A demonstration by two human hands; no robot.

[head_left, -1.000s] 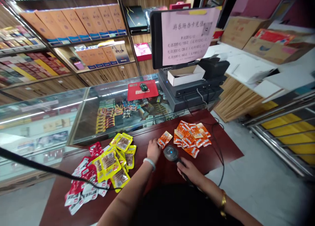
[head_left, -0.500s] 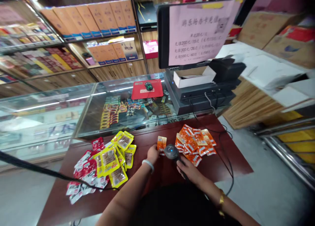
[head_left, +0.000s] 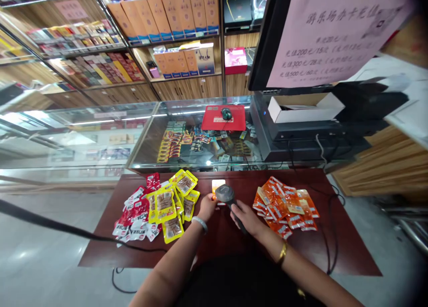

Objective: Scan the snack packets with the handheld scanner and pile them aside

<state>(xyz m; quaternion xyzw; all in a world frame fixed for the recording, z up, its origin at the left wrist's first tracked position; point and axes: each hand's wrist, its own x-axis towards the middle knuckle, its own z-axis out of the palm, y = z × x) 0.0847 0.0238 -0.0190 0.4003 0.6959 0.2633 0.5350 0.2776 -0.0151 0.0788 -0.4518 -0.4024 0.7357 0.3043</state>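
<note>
My left hand [head_left: 207, 206] holds one orange snack packet [head_left: 218, 185] upright above the dark red table [head_left: 230, 235]. My right hand [head_left: 245, 217] grips the handle of a black barcode scanner [head_left: 226, 194], whose head sits right in front of that packet. A heap of orange packets [head_left: 284, 206] lies to the right of my hands. To the left lie yellow packets [head_left: 174, 202] and, further left, red and white packets [head_left: 135, 215].
A glass display counter [head_left: 160, 137] stands behind the table with a red mouse pad and mouse [head_left: 223, 117] on top. A till with a monitor bearing a pink notice [head_left: 331, 35] is at the right. Cables [head_left: 329, 235] cross the table's right side; shelves of boxes [head_left: 167, 12] line the back wall.
My left hand lifted the orange packet off the table, stood it upright and brought it leftward in front of the scanner. The camera view shifted, moving everything rightward in the frame.
</note>
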